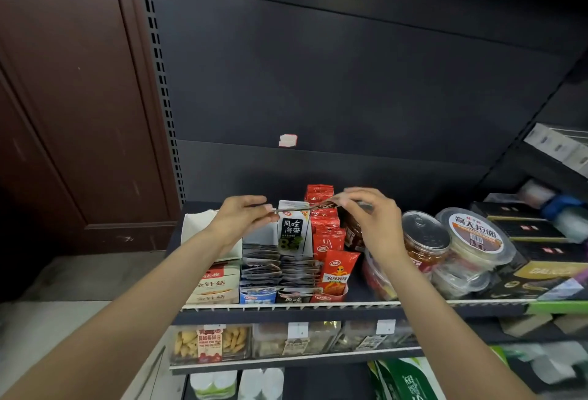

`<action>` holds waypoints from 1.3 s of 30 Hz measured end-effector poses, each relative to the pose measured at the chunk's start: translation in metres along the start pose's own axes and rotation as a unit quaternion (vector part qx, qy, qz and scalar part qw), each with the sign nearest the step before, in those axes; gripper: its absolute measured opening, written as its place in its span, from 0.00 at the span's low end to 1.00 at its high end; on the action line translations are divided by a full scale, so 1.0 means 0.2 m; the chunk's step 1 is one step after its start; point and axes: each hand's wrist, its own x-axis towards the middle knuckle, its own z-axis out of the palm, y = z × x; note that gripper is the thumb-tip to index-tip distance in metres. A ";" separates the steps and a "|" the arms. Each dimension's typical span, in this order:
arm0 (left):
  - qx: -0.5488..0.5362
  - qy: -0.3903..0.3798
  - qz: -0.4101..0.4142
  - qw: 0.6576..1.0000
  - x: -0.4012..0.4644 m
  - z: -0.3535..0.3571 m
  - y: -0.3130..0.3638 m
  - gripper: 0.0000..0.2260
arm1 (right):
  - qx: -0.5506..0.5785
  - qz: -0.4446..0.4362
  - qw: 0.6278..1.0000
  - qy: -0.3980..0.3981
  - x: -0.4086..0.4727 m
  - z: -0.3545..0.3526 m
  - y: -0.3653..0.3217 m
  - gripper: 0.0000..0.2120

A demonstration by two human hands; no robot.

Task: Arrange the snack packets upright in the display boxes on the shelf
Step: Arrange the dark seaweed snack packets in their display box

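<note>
Both my hands hold one thin dark snack packet (305, 207) flat and edge-on above the display boxes. My left hand (245, 215) pinches its left end and my right hand (369, 208) pinches its right end. Below it stands the black-and-white seaweed display box (293, 234), with several grey packets (280, 267) stacked in front of it. Right of that, red packets (327, 235) stand upright in a red display box (327, 297). A white box (199, 224) sits at the left, partly hidden behind my left wrist.
A beige mushroom-snack box (214, 285) stands at the shelf front left. Round tins and plastic tubs (471, 240) crowd the right, with dark flat boxes (534, 240) beyond. The shelf edge rail (286, 305) runs along the front. Lower shelves hold more packaged goods (210, 344).
</note>
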 end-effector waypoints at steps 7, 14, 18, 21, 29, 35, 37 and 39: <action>0.518 -0.108 0.078 0.845 0.02 -0.10 -0.11 0.34 | -0.208 -0.026 0.978 0.000 0.06 0.07 0.04 0.07; 0.616 -0.155 0.082 0.768 0.07 -0.14 -0.13 0.29 | -0.204 -0.056 0.965 -0.157 0.13 0.22 0.10 0.10; 0.602 -0.168 0.070 0.778 0.08 -0.14 -0.14 0.24 | -0.220 -0.056 0.951 -0.212 0.14 0.33 0.14 0.14; 0.594 -0.174 0.069 0.783 0.09 -0.15 -0.14 0.22 | -0.248 -0.067 0.944 -0.207 0.14 0.39 0.18 0.13; 0.582 -0.169 0.062 0.793 0.09 -0.14 -0.14 0.21 | -0.293 -0.073 0.939 -0.165 0.18 0.49 0.21 0.13; 0.578 -0.161 0.059 0.798 0.07 -0.14 -0.14 0.20 | -0.357 -0.103 0.894 -0.252 0.14 0.46 0.23 0.27; 0.580 -0.156 0.059 0.797 0.07 -0.13 -0.15 0.20 | -0.346 -0.093 0.896 -0.262 0.12 0.44 0.22 0.27; 0.577 -0.148 0.062 0.801 0.05 -0.13 -0.15 0.20 | -0.321 -0.098 0.913 -0.232 0.09 0.40 0.22 0.27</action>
